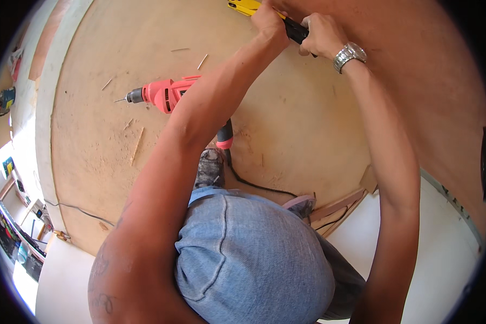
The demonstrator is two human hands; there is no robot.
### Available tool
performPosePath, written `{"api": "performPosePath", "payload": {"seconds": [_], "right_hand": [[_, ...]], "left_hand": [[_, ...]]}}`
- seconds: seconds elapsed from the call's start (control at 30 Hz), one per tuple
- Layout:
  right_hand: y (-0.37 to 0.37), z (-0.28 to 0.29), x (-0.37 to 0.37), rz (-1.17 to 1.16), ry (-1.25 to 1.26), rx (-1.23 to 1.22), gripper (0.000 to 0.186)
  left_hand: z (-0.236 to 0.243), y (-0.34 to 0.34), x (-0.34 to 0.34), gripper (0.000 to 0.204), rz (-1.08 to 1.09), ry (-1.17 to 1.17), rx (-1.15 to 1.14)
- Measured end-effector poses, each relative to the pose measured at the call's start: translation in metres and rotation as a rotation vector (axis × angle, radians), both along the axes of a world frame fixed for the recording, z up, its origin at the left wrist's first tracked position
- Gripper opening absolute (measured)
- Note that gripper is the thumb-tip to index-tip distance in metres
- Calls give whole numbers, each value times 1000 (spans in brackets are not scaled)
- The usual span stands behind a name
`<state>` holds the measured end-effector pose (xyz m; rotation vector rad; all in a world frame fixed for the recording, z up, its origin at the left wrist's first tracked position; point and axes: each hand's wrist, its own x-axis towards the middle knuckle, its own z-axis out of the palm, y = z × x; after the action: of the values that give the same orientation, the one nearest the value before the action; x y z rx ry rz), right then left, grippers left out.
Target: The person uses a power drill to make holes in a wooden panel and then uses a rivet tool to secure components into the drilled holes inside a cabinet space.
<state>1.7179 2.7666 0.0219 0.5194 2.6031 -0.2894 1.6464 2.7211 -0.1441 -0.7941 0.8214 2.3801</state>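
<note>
Near the top edge, my left hand [268, 22] is closed round the middle of a long yellow-and-black hand tool [296, 31]. Its yellow end, with dark holes, sticks out to the left; the exact kind of tool is unclear. My right hand [323, 36], with a metal watch [350, 56] on the wrist, grips the black end. Both arms stretch far forward. On the tan board left of my left forearm lies a red power drill [159, 95], a thin bit in its black chuck. The forearm hides part of its body; its black handle shows beyond.
The tan board [291, 140] bears wood splinters [137, 146] and dust. From the drill, a black cord [259, 186] runs past my shoes [209, 168]. A brown panel [416, 48] rises at the right. Tools and other items [16, 227] lie at the far left.
</note>
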Motion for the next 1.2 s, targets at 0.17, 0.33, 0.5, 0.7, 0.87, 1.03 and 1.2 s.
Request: {"api": "performPosePath", "payload": {"seconds": [0.17, 0.33, 0.5, 0.7, 0.87, 1.03, 1.2], "right_hand": [[39, -25, 10, -8, 62, -253, 37], [25, -21, 9, -217, 99, -46, 39], [8, -40, 15, -212, 230, 90, 39], [3, -22, 9, -187, 83, -101, 67], [-41, -16, 31, 72, -173, 243, 149], [-49, -28, 18, -50, -150, 283, 132], [-43, -30, 17, 23, 23, 265, 100]], "left_hand": [[22, -16, 3, 23, -242, -89, 141], [44, -115, -9, 35, -709, -17, 60], [34, -135, -16, 40, -911, 51, 140], [19, -82, -3, 46, -446, -28, 693], [20, -68, 9, 39, -384, 176, 413], [30, -76, 21, 46, -379, 38, 651], [21, -63, 21, 33, -403, 74, 588]]}}
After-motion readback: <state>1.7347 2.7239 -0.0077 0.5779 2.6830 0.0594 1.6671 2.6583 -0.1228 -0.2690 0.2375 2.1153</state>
